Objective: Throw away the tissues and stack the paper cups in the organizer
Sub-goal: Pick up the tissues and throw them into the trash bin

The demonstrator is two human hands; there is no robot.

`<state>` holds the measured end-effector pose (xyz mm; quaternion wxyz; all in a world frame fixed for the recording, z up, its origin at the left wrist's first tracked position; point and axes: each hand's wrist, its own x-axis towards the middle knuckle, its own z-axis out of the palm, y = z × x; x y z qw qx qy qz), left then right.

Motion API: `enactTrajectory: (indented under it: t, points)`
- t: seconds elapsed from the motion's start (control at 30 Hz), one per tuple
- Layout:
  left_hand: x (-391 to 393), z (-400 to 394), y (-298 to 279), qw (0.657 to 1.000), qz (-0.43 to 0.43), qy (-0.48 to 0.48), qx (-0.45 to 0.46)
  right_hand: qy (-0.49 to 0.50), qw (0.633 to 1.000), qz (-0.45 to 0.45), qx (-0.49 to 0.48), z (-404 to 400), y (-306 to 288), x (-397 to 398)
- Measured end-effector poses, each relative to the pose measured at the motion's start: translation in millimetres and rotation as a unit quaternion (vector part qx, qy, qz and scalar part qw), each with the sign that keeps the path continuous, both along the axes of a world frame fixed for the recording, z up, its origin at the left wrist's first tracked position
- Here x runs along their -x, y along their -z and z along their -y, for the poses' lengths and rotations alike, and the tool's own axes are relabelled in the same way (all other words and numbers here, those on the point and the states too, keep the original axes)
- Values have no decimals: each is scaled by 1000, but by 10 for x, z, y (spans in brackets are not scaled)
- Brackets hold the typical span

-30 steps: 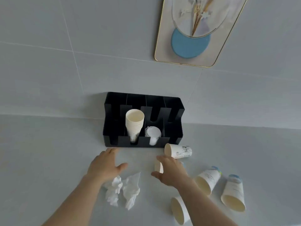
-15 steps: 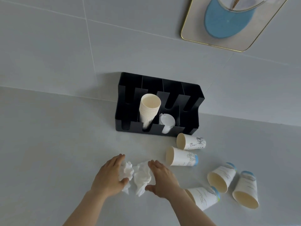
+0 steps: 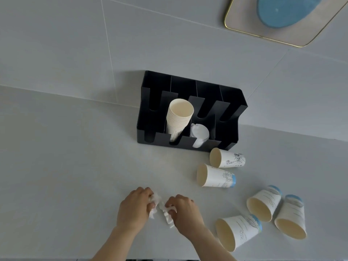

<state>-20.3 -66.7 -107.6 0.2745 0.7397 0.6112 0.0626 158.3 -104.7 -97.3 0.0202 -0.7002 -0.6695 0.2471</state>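
My left hand (image 3: 134,209) is closed around a crumpled white tissue (image 3: 154,201) on the counter. Close beside it my right hand (image 3: 185,211) grips a second crumpled tissue (image 3: 167,216). Behind them the black organizer (image 3: 231,117) stands against the wall, with a stack of paper cups (image 3: 179,117) in one slot and white lids (image 3: 199,133) in the slot to its right. Several loose paper cups lie on their sides at the right: one (image 3: 227,160) by the organizer, one (image 3: 214,176) just below it, and others (image 3: 238,232) nearer me.
The pale counter (image 3: 66,166) meets a grey tiled wall (image 3: 56,44) behind the organizer. A gold-rimmed picture with a blue disc (image 3: 282,17) hangs at the upper right. The counter's front edge runs along the bottom of the view.
Both hands came down onto the two tissues and closed on them, bunching them up. The view tilted down and shifted, so the organizer and cups sit lower and further right.
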Motion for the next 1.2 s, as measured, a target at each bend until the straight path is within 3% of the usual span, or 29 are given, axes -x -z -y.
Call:
enactTrajectory:
  t: [0.17,0.37,0.47,0.57,0.67,0.8,0.9,1.03,1.2]
  points:
    - [-122,-113,-102,994,81,-78,-14,213,961,-175,-30,-172,-133,6]
    - [-387,-106,-251,976,206,-62,3,335,900,-276,-27,-382,-365,-26]
    - [-410,-40,-246,970,238,-43,8,287,901,-323,31,-411,-478,-83]
    - [-397,-44,-293,968,236,-82,-8,217,899,-370,86,-390,-589,-86]
    - [-369,-82,-356,964,241,-104,-37,193,890,-406,80,-357,-641,-119]
    - [-330,-59,-413,977,180,-67,-89,198,877,-433,62,-342,-653,-221]
    - [-349,4,-479,966,244,-77,-46,201,858,-466,76,-340,-706,-357]
    - [-497,196,-659,924,354,-127,62,183,846,-491,100,-317,-795,-536]
    - [-695,479,-839,908,349,-232,-4,212,833,-500,108,-240,-836,-605]
